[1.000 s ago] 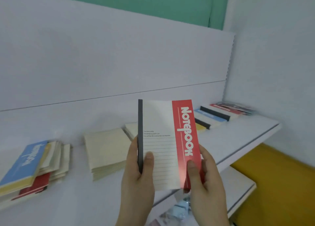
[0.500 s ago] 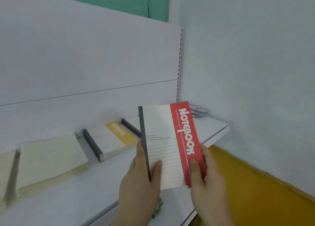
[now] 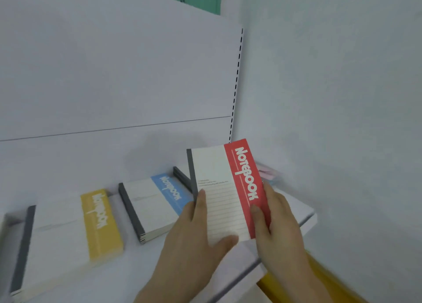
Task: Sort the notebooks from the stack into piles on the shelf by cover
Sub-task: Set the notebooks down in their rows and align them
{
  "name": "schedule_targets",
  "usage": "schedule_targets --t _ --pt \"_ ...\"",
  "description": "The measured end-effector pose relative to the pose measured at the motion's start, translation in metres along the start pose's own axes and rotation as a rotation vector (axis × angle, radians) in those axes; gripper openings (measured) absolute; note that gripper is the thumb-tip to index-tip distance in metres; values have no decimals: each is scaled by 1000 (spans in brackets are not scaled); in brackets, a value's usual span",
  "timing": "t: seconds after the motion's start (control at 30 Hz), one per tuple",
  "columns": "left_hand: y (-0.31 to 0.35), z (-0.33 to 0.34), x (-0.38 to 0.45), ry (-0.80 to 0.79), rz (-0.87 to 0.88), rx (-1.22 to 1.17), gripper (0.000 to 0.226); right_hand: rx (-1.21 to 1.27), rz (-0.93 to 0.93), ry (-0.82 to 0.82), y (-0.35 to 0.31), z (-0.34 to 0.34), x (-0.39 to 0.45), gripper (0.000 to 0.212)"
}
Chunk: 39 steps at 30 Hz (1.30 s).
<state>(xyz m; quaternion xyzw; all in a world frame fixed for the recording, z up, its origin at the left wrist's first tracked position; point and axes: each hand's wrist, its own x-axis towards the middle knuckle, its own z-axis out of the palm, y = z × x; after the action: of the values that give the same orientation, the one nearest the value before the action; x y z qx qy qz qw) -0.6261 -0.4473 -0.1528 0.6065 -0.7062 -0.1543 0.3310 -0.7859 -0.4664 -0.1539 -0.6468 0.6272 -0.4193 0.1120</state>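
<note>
White walls meet in a corner behind a white shelf, which runs from the lower left to the right, where its front edge ends near a yellow surface below. Both hands hold one notebook upright in front of the shelf, above its right end. This red-banded notebook has a cream lined cover, a dark grey spine on its left edge and a red band down its right side with the word "Notebook" in white. The left hand grips the spine side, thumb lying across the lined cover; the right hand grips the red band, thumb on its face and fingers behind. On the shelf lie sorted piles: a yellow-banded pile at the left, a blue-banded pile beside it, and just behind the held notebook the dark spine of another pile, its cover colour hidden. A blurred pinkish stack sits at the far right corner. The step in hand appears to be carrying this notebook to its matching pile. The next move likely calls for finding the red pile, probably the hidden one, and laying the notebook flat with spine aligned.
</note>
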Motion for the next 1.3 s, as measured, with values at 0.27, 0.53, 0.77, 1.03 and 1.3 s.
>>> schedule_targets --t 0.27,0.53,0.77,1.03,1.3 --pt "-7 23 63 -28 -118 492 105 -121 -385 -434 51 4 105 81" --pt "1 49 105 -32 -245 689 88 -309 -668 -623 89 10 191 90" --pt "1 60 112 12 -279 787 55 -339 -835 -609 107 39 217 78" --pt "3 57 116 -2 -327 780 37 -455 -883 -647 110 56 234 91" --pt "3 52 119 -48 -330 734 39 -485 -928 -710 108 54 242 80"
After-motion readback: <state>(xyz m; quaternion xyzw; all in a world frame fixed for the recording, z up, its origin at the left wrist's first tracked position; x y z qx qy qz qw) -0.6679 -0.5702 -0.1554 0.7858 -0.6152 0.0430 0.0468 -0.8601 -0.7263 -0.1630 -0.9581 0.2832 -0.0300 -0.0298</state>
